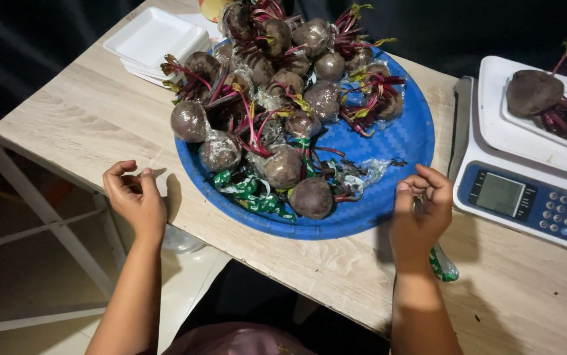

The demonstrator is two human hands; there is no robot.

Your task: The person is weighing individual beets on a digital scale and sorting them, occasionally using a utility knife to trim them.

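From the head camera, a blue tray [407, 141] heaped with beetroots [277, 98] sits on the wooden surface [86, 112]. The left hand [135, 194] rests on the surface just beside the tray's rim, fingers curled, gripping nothing visible. The right hand [420, 209] pinches a crumpled plastic wrapper [442, 264] — green and clear — at the tray's edge. A scale [526, 190] carries a white tray [546, 125] with more beetroots; empty foam trays [152, 39] lie behind.
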